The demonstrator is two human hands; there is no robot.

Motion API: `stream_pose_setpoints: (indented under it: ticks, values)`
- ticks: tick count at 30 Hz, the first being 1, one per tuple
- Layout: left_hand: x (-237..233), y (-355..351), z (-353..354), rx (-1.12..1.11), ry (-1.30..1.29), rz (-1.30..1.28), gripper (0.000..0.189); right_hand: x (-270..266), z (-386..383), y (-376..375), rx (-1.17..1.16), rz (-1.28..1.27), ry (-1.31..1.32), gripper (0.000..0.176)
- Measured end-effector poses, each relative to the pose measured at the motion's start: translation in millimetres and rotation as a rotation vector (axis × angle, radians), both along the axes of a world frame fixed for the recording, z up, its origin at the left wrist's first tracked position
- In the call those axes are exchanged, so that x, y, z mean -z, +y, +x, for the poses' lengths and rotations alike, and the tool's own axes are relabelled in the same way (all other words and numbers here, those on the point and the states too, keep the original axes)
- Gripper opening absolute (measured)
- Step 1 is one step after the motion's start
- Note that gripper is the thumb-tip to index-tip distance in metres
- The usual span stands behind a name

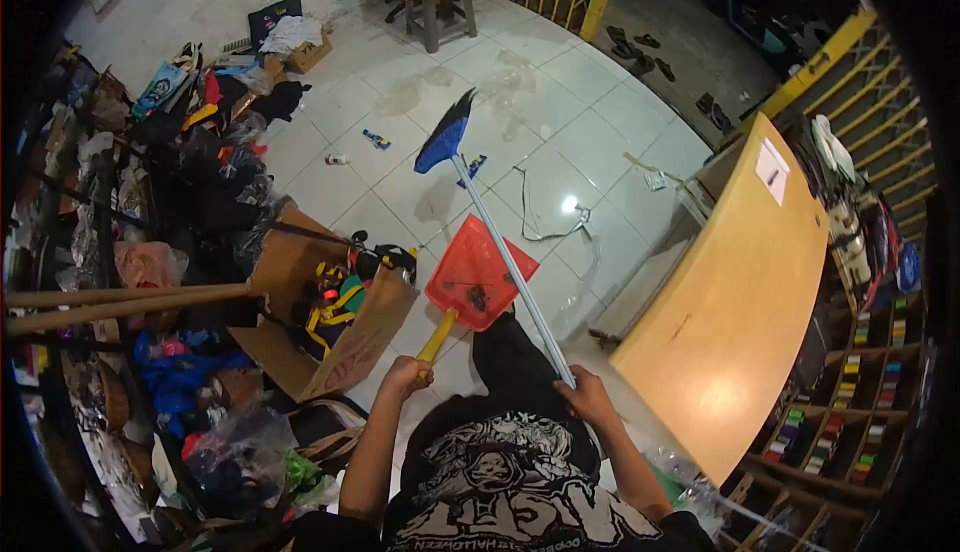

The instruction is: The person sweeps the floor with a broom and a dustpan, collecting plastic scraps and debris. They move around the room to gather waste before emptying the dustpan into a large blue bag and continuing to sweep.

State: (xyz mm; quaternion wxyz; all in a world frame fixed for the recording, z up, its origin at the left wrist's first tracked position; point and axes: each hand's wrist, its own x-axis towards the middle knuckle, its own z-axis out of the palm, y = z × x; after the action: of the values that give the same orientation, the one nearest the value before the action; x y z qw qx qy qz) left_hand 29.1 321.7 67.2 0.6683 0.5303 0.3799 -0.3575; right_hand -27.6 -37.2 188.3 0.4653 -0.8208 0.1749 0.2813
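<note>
Carton [372,340], creased cardboard, left of the red plastic dustpan [463,270]; left hand [404,378], fingers wrapped round the dustpan's yellow handle [439,335]; slender-shafted broom [497,236], slanting across the dustpan, blue head [440,149] beyond it; right hand [590,395], nearer the shaft, fingers closed upon it; glossy wood-toned tabletop [730,322], right of the dustpan.

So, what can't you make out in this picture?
All in the head view:
Debris in the dustpan: too small and blurred to identify.
Part of the dustpan's handle: covered by the left hand.
The cardboard box's bottom: covered by its contents.
The dark mark on the paper on the desk: too small to tell.
</note>
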Motion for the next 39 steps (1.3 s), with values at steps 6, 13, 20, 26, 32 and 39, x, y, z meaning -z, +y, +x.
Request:
stream_pose_setpoints:
  ticks: [6,13,20,26,32,39]
  values:
    - [-13.7,-18.9,140.7,-0.145,-0.069,-0.116,0.013,-35.7,177.5,-29.4,-0.046,0.176,0.012,0.029]
    - [-31.8,2.4,236.5,-0.599,-0.041,-0.16,0.012,-3.8,330.9,-41.7,0.072,0.31,0.252,0.026]
    - [11.3,45.7,296.1,-0.825,0.004,-0.15,0.012,62.1,483.8,20.3,-0.43,-0.162,-0.225,0.041]
    - [112.5,40.9,266.1,-0.284,-0.47,0.275,0.007,90.3,693.4,177.8,-0.716,-0.038,-0.267,0.056]
    - [86.7,22.2,362.5,-0.847,0.072,-0.056,0.01,183.0,858.1,398.9,-1.046,-0.129,-0.361,0.033]
    - [97.9,-5.7,446.7,-1.071,0.204,-0.041,0.025,255.1,927.9,414.5,-1.203,-0.308,-0.34,0.029]
